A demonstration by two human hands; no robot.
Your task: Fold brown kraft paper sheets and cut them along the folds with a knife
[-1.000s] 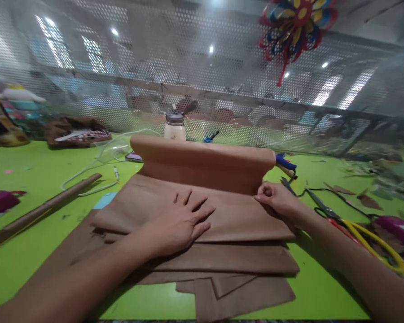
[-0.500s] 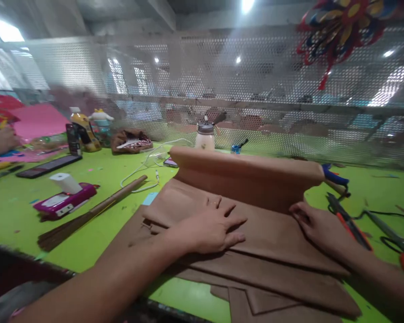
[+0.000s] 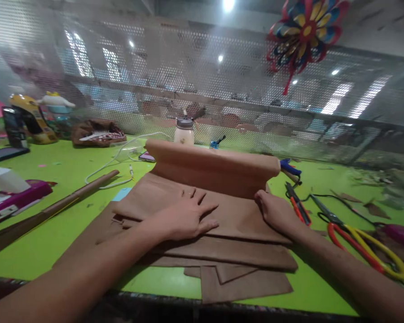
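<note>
A brown sheet (image 3: 232,215), paper or thin cloth, lies on a stack of folded brown sheets. Its far part curves up and over in a loose roll (image 3: 212,154). My left hand (image 3: 185,215) rests flat on the sheet with fingers spread, holding nothing. At the sheet's right side, by the base of the roll, my right hand (image 3: 272,210) is closed with thumb and fingertips pinched on the sheet's edge. Loose brown pieces (image 3: 245,287) poke out from under the stack at the near side.
Right of the stack lie red-and-yellow-handled scissors (image 3: 370,246), a red-edged cutter (image 3: 298,204) and a blue-handled tool (image 3: 290,167). A lidded bottle (image 3: 184,131) stands behind the roll. Leftward are a brown stick bundle (image 3: 63,202), a white cable (image 3: 104,166) and a purple power strip (image 3: 16,202).
The view has turned to the right, so the things on the table sit further left and the scissors show more fully. Both hands keep their places on the brown sheet.
</note>
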